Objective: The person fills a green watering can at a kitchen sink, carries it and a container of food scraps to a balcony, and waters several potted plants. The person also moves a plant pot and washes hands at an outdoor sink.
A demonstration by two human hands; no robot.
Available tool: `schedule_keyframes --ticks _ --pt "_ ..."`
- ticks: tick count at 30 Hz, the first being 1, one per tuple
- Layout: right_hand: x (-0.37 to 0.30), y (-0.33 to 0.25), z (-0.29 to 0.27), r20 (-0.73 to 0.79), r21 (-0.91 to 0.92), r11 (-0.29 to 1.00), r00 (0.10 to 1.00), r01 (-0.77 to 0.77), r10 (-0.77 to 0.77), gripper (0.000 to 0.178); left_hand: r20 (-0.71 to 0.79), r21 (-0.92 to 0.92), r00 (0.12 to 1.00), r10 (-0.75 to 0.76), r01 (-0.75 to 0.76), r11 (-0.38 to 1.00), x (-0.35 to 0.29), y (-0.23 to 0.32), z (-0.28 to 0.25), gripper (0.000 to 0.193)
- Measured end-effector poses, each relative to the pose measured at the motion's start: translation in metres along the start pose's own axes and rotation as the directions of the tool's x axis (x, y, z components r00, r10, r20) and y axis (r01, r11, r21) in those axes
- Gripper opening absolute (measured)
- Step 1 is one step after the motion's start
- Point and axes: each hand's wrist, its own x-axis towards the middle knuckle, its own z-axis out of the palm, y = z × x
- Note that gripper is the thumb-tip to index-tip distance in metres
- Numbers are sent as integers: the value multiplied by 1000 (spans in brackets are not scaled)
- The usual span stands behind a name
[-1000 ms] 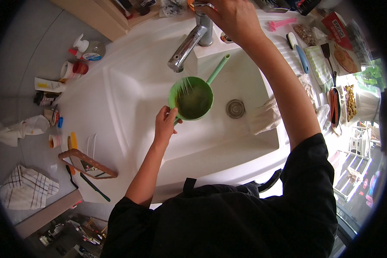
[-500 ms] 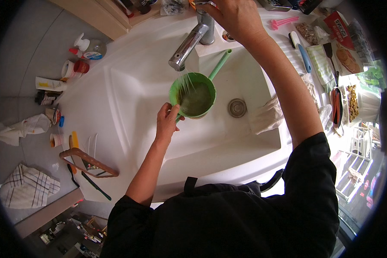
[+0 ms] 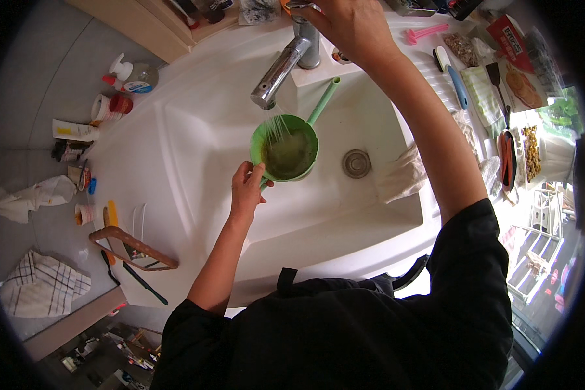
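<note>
A green water dipper (image 3: 311,160) is held over the white sink (image 3: 318,214), with cloudy water in it. My left hand (image 3: 247,188) is closed on its near left rim, thumb at the edge. The dipper's handle (image 3: 325,101) points away and to the right. Water sprays in thin streams from the chrome faucet (image 3: 281,71) into the dipper. My right hand (image 3: 354,29) reaches up to the faucet's lever (image 3: 300,5) and grips it; some of its fingers are cut off by the upper edge of the picture.
A drain (image 3: 356,164) lies right of the dipper. A beige cloth (image 3: 403,175) hangs over the sink's right wall. A blue-handled brush (image 3: 457,84) and a spatula (image 3: 497,84) lie on the right. On the left stand a pump bottle (image 3: 140,77) and a brown-framed mirror (image 3: 136,244).
The dipper and my left hand have shifted slightly left and toward me. Water keeps running from the faucet, and my right hand stays at the lever.
</note>
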Motion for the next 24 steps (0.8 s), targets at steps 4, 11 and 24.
schedule_keyframes --ticks 4,11,24 --pt "1 -2 -1 5 17 1000 1000 -8 8 19 9 -20 997 72 -72 997 2 0 8 21" --pt "-1 4 3 -29 -14 999 999 37 -38 17 28 -36 999 36 -35 999 -3 4 4 21" --pt "0 1 0 -13 54 998 1000 14 -13 18 32 14 999 27 -28 1000 -2 6 7 24"
